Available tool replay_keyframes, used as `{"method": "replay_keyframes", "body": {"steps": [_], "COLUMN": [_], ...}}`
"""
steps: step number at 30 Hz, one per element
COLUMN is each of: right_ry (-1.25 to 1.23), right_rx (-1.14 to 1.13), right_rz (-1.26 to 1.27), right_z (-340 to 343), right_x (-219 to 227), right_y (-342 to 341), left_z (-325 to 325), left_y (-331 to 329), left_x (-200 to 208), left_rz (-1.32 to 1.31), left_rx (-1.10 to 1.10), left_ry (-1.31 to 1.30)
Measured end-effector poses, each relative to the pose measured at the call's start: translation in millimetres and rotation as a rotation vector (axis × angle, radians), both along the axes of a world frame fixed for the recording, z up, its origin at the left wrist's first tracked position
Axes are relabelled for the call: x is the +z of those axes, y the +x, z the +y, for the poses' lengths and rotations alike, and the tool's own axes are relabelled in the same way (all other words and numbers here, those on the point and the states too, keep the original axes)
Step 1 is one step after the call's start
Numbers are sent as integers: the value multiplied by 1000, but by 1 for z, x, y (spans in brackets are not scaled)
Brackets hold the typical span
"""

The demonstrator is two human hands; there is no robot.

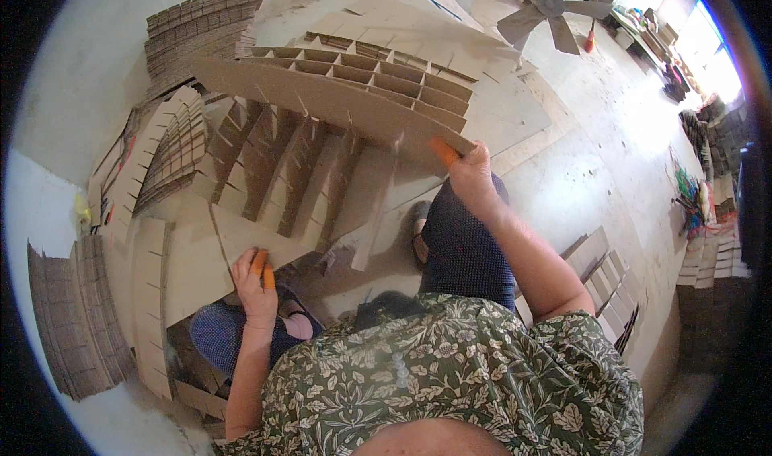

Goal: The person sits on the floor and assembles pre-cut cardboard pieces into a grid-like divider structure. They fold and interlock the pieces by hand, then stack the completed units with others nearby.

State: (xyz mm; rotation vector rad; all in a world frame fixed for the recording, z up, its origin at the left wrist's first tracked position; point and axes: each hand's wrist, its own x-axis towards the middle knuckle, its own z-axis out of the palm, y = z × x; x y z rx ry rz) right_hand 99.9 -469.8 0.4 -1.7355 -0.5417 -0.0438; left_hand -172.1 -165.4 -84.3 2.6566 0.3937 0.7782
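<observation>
My right hand (pixel 473 178), an orange cover on a finger, grips the near right end of a long brown cardboard strip (pixel 322 102). That strip slants to the far left across several slotted cardboard dividers (pixel 277 162), which stand on edge below it. My left hand (pixel 256 289), with orange covers on two fingers, rests open at the edge of a flat cardboard sheet (pixel 189 255), just above my left knee. Beyond the long strip lies an assembled cardboard grid (pixel 378 78) with open cells. The left fingertips touch the sheet; their undersides are hidden.
Stacks of slotted cardboard strips stand at the far left (pixel 205 34) and lower left (pixel 76 315). More cardboard pieces (pixel 607 283) lie on the floor to my right. A fan (pixel 551 6) stands at the far right, and piled cardboard (pixel 714 251) lines the right side.
</observation>
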Motion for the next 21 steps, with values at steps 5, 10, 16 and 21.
{"method": "replay_keyframes", "body": {"steps": [5,10,16,21], "right_ry": [134,294,32,-43], "right_rx": [37,120,16,31], "right_rz": [36,245,69,76], "right_z": [3,1,6,5], "right_x": [-7,6,8,11], "right_y": [-9,6,1,-2], "left_z": [-2,-3,-7,-6], "left_y": [2,1,4,4], "left_x": [2,5,10,9], "left_rz": [6,42,10,-20], "left_rx": [11,40,25,9], "left_ry": [-23,-7,-7,-6]}}
